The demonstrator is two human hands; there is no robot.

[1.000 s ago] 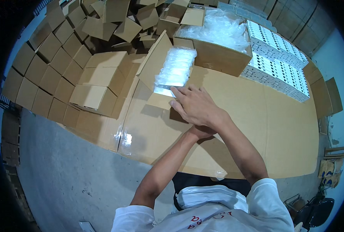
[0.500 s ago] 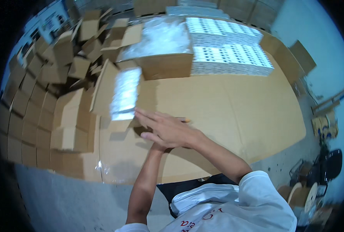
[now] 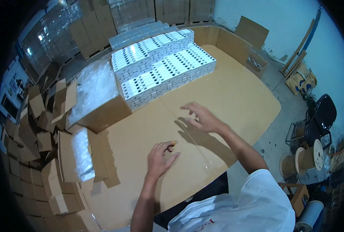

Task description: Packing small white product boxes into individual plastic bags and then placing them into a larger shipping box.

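Head view: cardboard-covered table [image 3: 226, 92] fills the middle. Left hand [image 3: 159, 157] lies on the table surface near its front edge, fingers loosely curled, thumb and forefinger pinching what looks like a small orange-tipped object [image 3: 173, 143]; too small to tell what it is. Right hand [image 3: 203, 118] hovers over the table further in, fingers spread open, holding nothing, its shadow on the cardboard just below it. The two hands are apart, right one ahead and to the right of the left.

Stack of flat white boxes [image 3: 162, 67] sits at the far side of the table, stepped in layers, well apart from both hands. Large open carton [image 3: 96, 102] with clear plastic bags inside stands at the table's left, touching the white stack. Open small carton [image 3: 77, 154] holding a clear-wrapped pack lies at the table's left edge, near the left hand. Heap of empty small cartons [image 3: 32, 135] beyond the table's left edge. Black chair [image 3: 323, 116] and cable spools [image 3: 305, 158] off the table's right side.
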